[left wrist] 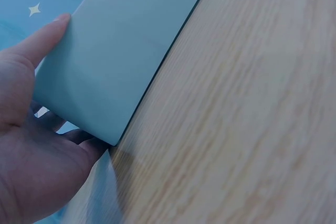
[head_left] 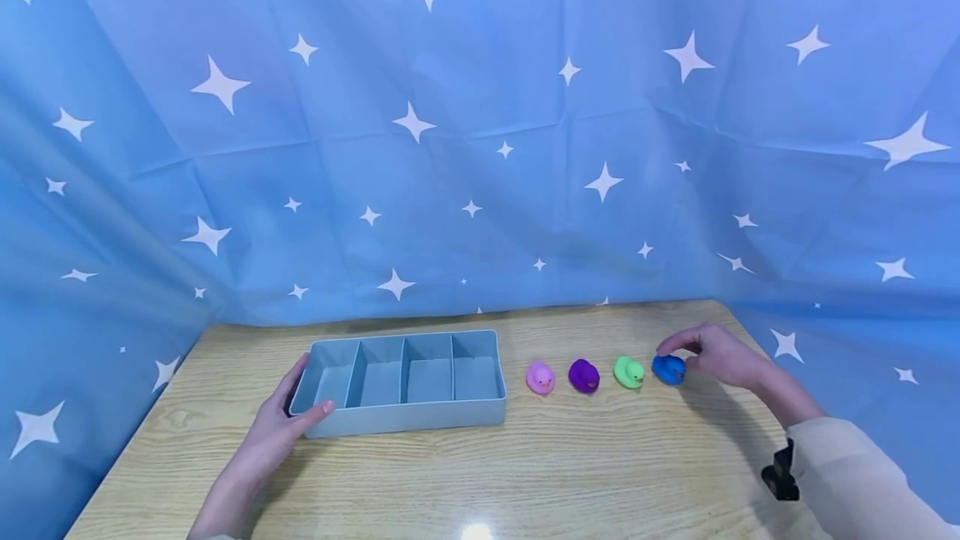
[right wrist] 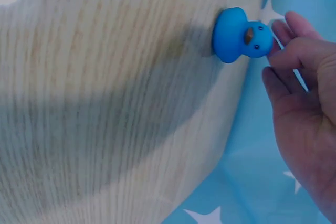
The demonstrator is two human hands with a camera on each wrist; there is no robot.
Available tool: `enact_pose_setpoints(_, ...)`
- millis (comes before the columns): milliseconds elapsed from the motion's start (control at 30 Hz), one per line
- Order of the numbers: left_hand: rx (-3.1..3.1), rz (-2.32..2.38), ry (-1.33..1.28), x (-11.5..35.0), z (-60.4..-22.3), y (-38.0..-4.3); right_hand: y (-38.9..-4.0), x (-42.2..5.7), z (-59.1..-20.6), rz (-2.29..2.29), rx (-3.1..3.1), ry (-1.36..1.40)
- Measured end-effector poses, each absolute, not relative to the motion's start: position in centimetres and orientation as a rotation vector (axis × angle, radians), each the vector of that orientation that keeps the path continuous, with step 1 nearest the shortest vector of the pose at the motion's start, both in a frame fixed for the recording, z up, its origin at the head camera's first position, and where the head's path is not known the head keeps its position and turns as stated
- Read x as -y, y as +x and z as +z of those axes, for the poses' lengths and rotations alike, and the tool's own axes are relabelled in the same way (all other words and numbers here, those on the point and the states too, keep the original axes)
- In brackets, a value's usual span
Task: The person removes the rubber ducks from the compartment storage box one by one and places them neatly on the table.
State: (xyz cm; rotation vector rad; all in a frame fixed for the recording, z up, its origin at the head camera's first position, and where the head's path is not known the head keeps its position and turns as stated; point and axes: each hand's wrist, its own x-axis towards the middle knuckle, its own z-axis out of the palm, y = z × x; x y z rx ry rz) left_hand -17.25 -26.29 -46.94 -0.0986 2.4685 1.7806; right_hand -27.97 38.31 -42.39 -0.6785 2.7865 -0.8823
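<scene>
My left hand (head_left: 273,423) holds the left end of a blue-grey tray (head_left: 405,418) with four-sided compartments in a row. Its thumb lies over the front wall, and the other fingers go round the end, as the tray wall (left wrist: 121,51) in the left wrist view also shows. At the right, my right hand (head_left: 716,355) is at a blue rubber duck (head_left: 667,370), with fingertips by the duck's head (right wrist: 258,39) in the right wrist view. That duck sits upright on the table; whether the fingers press it is hard to tell.
Left of the blue duck stand a green duck (head_left: 628,372), a purple duck (head_left: 583,376) and a pink duck (head_left: 540,377), in a row beside the tray. The wooden table (head_left: 570,473) ends at a blue star-patterned cloth (head_left: 480,240) behind and at the sides.
</scene>
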Motion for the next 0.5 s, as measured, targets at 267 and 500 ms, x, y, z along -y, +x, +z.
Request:
enact_pose_setpoints(267,-2.493,1.763,-0.098,26.4,-46.9,-17.2,-28.1,-37.0,-41.3,-0.955,-2.833,-0.685)
enact_pose_setpoints(500,-2.474,1.768,-0.090,26.6,-47.0,-17.6,-27.9,-35.8,-40.6,-0.973,-2.822,-0.684)
